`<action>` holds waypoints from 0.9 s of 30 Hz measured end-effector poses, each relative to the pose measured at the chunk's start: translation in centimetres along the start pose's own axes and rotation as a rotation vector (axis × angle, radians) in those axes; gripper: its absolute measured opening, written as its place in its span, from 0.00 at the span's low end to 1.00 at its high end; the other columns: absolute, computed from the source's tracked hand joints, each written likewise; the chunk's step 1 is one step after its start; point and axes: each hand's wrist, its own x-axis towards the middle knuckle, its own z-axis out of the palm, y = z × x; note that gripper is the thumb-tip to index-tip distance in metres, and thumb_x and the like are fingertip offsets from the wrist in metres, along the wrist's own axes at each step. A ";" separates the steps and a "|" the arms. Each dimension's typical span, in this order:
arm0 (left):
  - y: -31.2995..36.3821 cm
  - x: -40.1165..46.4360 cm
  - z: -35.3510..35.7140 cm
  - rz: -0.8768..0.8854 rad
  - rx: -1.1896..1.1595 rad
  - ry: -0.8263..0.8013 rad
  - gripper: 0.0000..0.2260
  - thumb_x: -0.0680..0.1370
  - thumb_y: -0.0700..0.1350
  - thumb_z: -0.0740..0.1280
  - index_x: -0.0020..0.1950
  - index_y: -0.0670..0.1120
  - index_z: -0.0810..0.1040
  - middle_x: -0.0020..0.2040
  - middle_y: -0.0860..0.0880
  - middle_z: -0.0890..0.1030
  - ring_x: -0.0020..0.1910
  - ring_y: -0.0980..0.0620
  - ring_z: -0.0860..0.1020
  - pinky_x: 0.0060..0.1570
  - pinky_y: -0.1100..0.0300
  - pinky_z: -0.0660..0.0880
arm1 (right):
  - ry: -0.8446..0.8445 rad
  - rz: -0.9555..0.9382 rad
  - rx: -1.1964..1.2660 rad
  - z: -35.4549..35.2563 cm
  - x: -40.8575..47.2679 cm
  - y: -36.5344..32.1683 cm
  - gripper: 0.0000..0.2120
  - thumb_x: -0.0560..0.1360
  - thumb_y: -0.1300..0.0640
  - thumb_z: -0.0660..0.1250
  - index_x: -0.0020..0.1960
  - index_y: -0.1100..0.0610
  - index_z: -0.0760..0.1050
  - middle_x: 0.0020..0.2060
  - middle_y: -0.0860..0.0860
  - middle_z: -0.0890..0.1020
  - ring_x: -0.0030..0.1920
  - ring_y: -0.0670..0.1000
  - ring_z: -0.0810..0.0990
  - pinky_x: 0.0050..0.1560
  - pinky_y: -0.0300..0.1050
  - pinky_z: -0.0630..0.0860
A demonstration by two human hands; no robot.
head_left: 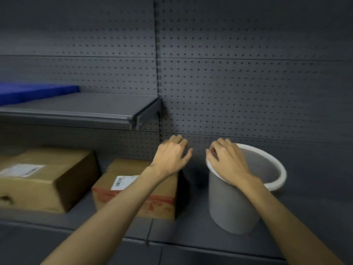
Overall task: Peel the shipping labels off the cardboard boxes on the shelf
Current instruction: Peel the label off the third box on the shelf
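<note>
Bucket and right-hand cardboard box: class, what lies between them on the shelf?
Nothing: the head view shows bare dark shelf between the box and the bucket.

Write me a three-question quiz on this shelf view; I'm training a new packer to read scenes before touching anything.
1. True or false: the white shipping label is still stuck on the larger brown cardboard box at the left.
2. Which object does the right hand overlap at its rim?
A. the grey round plastic bucket with a white rim
B. the blue flat pad on the upper shelf
C. the smaller cardboard box with red print
3. Fill in: the left hand hovers above the far right corner of the ______.

Key: 1 true; 2 A; 3 smaller cardboard box with red print.
</note>
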 end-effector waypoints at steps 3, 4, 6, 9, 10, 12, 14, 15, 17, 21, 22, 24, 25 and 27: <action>-5.2 -3.4 -2.7 -0.079 0.101 0.010 0.13 0.79 0.54 0.59 0.44 0.47 0.75 0.44 0.49 0.78 0.44 0.47 0.77 0.38 0.55 0.72 | -0.012 -0.089 0.041 1.8 1.8 -5.5 0.12 0.77 0.49 0.63 0.40 0.55 0.73 0.39 0.51 0.77 0.43 0.54 0.74 0.43 0.48 0.69; -7.0 -4.7 -3.7 -0.105 0.129 0.017 0.13 0.79 0.54 0.59 0.44 0.46 0.75 0.43 0.48 0.78 0.44 0.47 0.77 0.38 0.55 0.72 | -0.026 -0.117 0.061 2.4 2.3 -7.5 0.12 0.78 0.48 0.61 0.39 0.54 0.71 0.39 0.50 0.76 0.44 0.53 0.73 0.44 0.48 0.69; -10.4 -7.4 -5.6 -0.159 0.186 0.031 0.14 0.79 0.54 0.60 0.42 0.46 0.75 0.41 0.48 0.78 0.43 0.47 0.77 0.38 0.54 0.73 | -0.051 -0.166 0.108 3.5 3.2 -11.6 0.13 0.79 0.47 0.60 0.39 0.53 0.68 0.40 0.50 0.75 0.45 0.53 0.73 0.44 0.47 0.68; -15.2 -11.9 -8.8 -0.238 0.258 0.041 0.14 0.78 0.55 0.60 0.41 0.46 0.74 0.39 0.49 0.77 0.42 0.47 0.77 0.38 0.53 0.74 | -0.058 -0.232 0.164 5.1 4.4 -18.2 0.14 0.79 0.47 0.60 0.38 0.53 0.69 0.39 0.50 0.76 0.44 0.53 0.74 0.44 0.48 0.70; -16.9 -13.5 -10.0 -0.263 0.277 0.039 0.14 0.78 0.55 0.61 0.40 0.47 0.74 0.39 0.49 0.77 0.43 0.46 0.77 0.38 0.53 0.73 | -0.066 -0.252 0.179 5.7 4.7 -20.6 0.14 0.79 0.47 0.60 0.38 0.53 0.69 0.39 0.50 0.75 0.45 0.53 0.74 0.45 0.48 0.70; -20.3 -16.7 -12.5 -0.309 0.312 0.029 0.14 0.78 0.55 0.61 0.40 0.47 0.74 0.39 0.48 0.77 0.44 0.46 0.77 0.39 0.53 0.72 | -0.086 -0.286 0.205 6.7 4.9 -25.4 0.14 0.79 0.47 0.59 0.39 0.53 0.69 0.40 0.50 0.75 0.45 0.53 0.74 0.46 0.48 0.70; -23.7 -19.9 -14.9 -0.347 0.334 0.015 0.14 0.78 0.56 0.59 0.42 0.47 0.75 0.40 0.49 0.78 0.44 0.47 0.77 0.40 0.54 0.72 | -0.089 -0.318 0.225 7.6 5.1 -30.3 0.14 0.79 0.47 0.59 0.40 0.54 0.71 0.40 0.50 0.76 0.46 0.53 0.75 0.47 0.49 0.71; -25.3 -21.4 -16.0 -0.364 0.350 0.008 0.15 0.79 0.56 0.58 0.43 0.47 0.76 0.41 0.50 0.78 0.44 0.47 0.77 0.41 0.54 0.73 | -0.084 -0.330 0.234 8.0 5.2 -32.7 0.14 0.79 0.47 0.59 0.40 0.55 0.72 0.41 0.51 0.77 0.46 0.54 0.75 0.47 0.49 0.71; -28.4 -24.5 -18.2 -0.392 0.399 0.015 0.15 0.79 0.56 0.58 0.43 0.48 0.76 0.40 0.51 0.79 0.43 0.48 0.77 0.41 0.55 0.72 | -0.088 -0.344 0.256 8.7 5.3 -37.4 0.14 0.79 0.47 0.60 0.41 0.55 0.74 0.41 0.51 0.77 0.46 0.54 0.75 0.47 0.50 0.72; -34.2 -29.8 -21.9 -0.439 0.452 -0.025 0.15 0.79 0.57 0.57 0.44 0.49 0.77 0.40 0.52 0.79 0.43 0.49 0.77 0.40 0.54 0.74 | -0.111 -0.351 0.272 10.2 5.1 -45.7 0.14 0.78 0.47 0.59 0.43 0.56 0.75 0.43 0.52 0.78 0.47 0.54 0.75 0.49 0.50 0.72; -35.5 -31.0 -22.6 -0.443 0.459 -0.030 0.15 0.79 0.57 0.57 0.44 0.49 0.77 0.41 0.52 0.79 0.43 0.49 0.76 0.41 0.54 0.74 | -0.111 -0.348 0.272 10.6 5.1 -47.5 0.15 0.78 0.47 0.59 0.43 0.56 0.76 0.43 0.52 0.78 0.47 0.54 0.75 0.49 0.50 0.72; -37.8 -33.1 -23.9 -0.445 0.459 -0.030 0.15 0.79 0.56 0.57 0.44 0.49 0.76 0.40 0.51 0.78 0.43 0.49 0.76 0.42 0.54 0.74 | -0.116 -0.340 0.284 11.2 5.0 -50.6 0.15 0.78 0.47 0.60 0.43 0.57 0.76 0.43 0.53 0.79 0.47 0.54 0.75 0.49 0.50 0.72; -38.8 -34.0 -24.3 -0.444 0.455 -0.030 0.14 0.79 0.56 0.58 0.43 0.48 0.75 0.40 0.51 0.78 0.43 0.49 0.76 0.41 0.54 0.74 | -0.122 -0.338 0.287 11.5 5.0 -51.9 0.15 0.78 0.47 0.60 0.44 0.58 0.77 0.44 0.53 0.79 0.47 0.54 0.75 0.49 0.50 0.72; -40.6 -35.4 -24.7 -0.445 0.453 -0.032 0.14 0.79 0.56 0.59 0.42 0.48 0.75 0.39 0.50 0.77 0.42 0.48 0.76 0.41 0.54 0.73 | -0.156 -0.343 0.268 12.1 5.2 -54.1 0.16 0.78 0.47 0.58 0.47 0.58 0.78 0.45 0.53 0.80 0.48 0.53 0.75 0.51 0.50 0.72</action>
